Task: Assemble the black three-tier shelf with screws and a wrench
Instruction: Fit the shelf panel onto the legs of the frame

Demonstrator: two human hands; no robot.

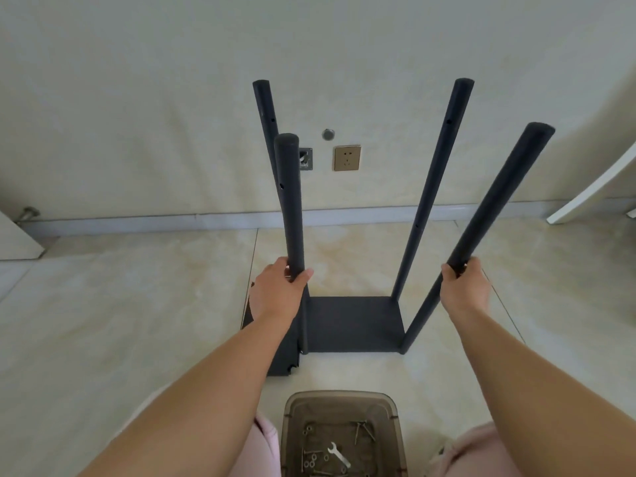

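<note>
A black shelf frame stands on the floor: one flat black panel (354,323) at the bottom with black poles rising from its corners. My left hand (278,290) grips the near left pole (292,208) partway up. My right hand (464,287) grips the near right pole (495,201), which leans outward to the right. The far left pole (266,122) and far right pole (437,173) stand free behind. More black panels (285,356) lie on the floor under my left forearm. A silver wrench (339,456) lies among screws and washers in a brown plastic tray (340,401).
The wall close behind the frame carries a gold socket (347,158) and a small open box (305,159). A white board (592,187) leans at the right. A white cabinet corner (17,239) sits at the left. My knees in pink flank the tray.
</note>
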